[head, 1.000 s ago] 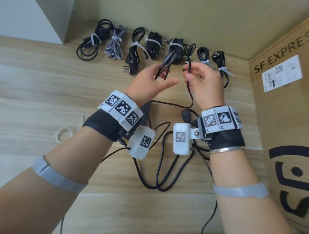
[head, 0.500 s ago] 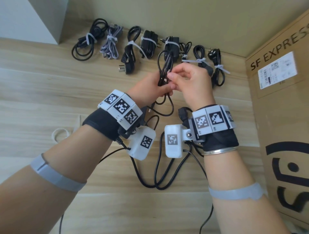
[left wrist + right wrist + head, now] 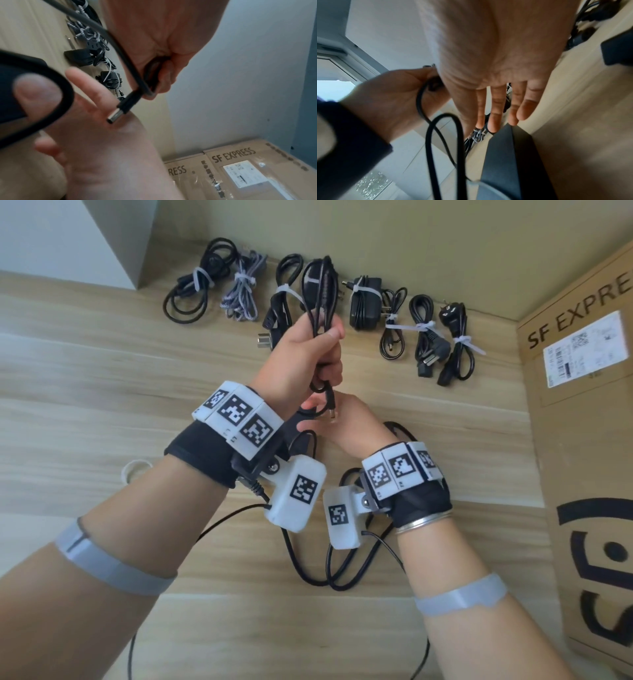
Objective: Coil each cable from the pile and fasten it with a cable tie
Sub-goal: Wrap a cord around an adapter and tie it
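My left hand (image 3: 317,347) is raised and grips a folded bunch of black cable (image 3: 322,289) in its fist; the left wrist view shows the fingers (image 3: 164,75) curled round the loops. The cable's barrel plug (image 3: 331,409) hangs out below the fist (image 3: 122,108). My right hand (image 3: 346,429) sits just under the left, palm open with straight fingers (image 3: 498,105), holding nothing. The rest of the cable (image 3: 325,563) trails in loose loops on the wooden table. A black adapter block (image 3: 505,159) lies beneath the right fingertips.
Several tied cable bundles (image 3: 364,302) line the back edge by the wall. A large cardboard box (image 3: 582,457) stands along the right side. A loose white cable tie (image 3: 137,470) lies on the table, left of my left wrist.
My right hand has let go of the cable and dropped below the left, now open. The left hand has risen with the folded loops in its fist.
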`<state>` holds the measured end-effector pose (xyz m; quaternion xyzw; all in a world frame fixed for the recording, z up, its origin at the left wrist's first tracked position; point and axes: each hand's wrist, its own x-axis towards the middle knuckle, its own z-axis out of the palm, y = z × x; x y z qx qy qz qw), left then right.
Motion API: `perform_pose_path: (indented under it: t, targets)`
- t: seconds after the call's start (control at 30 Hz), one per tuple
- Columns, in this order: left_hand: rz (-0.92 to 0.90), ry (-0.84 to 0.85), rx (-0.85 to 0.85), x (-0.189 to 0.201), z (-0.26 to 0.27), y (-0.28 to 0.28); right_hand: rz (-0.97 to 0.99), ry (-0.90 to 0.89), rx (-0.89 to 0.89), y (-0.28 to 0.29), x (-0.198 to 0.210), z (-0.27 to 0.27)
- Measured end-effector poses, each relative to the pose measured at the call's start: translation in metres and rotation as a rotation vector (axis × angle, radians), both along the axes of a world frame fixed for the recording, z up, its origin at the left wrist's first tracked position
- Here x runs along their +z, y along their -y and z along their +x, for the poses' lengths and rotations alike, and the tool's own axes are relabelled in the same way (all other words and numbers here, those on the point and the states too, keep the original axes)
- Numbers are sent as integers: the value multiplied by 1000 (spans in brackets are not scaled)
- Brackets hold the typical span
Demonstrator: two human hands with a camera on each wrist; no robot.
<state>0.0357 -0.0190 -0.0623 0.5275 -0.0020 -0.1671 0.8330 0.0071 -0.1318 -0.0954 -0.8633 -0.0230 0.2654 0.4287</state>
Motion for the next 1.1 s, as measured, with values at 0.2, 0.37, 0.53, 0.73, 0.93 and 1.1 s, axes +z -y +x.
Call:
perform_pose_path:
  t: [0.2,0.37,0.53,0.73,0.93,1.1]
  targets:
    - [-121,23,-44,10,-3,-9,104,2,43,-22,-7,-1]
    - [-102,34,-51,13,-4,-20,-123,53,54,-36,-23,1]
    - [60,11,4,11,-2,-38,-247,128,118,-42,-10,7]
    - [185,12,119,12,1,-55,-208,163,-134,-27,-6,6]
    - [490,-59,156,-4,3,-59,73,85,-401,-2,7,1]
    - [741,-32,-67,-15,-1,-51,395,142,-559,0,19,-1]
